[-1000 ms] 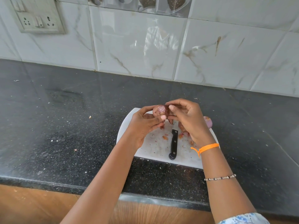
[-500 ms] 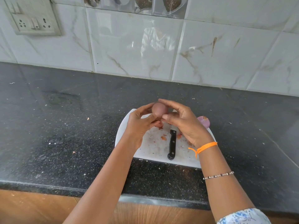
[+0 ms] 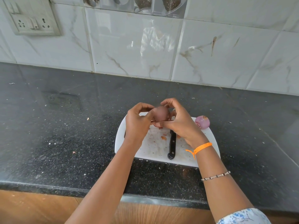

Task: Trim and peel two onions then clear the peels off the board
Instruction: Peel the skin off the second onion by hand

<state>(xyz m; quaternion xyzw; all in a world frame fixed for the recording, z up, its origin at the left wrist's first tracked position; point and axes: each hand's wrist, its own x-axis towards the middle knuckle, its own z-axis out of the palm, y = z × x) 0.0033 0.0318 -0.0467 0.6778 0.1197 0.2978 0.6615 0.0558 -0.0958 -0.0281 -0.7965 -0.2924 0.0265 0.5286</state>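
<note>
The onion (image 3: 160,114) has turned smooth-side up between left hand (image 3: 137,125) and right hand (image 3: 181,125).

One onion (image 3: 160,114), round and brownish-pink with dull skin, is lifted above the far part of the white cutting board (image 3: 155,147). The second onion (image 3: 202,122), purple and shiny, lies at the board's far right corner. Small orange peel scraps (image 3: 163,137) lie on the board's middle.
</note>
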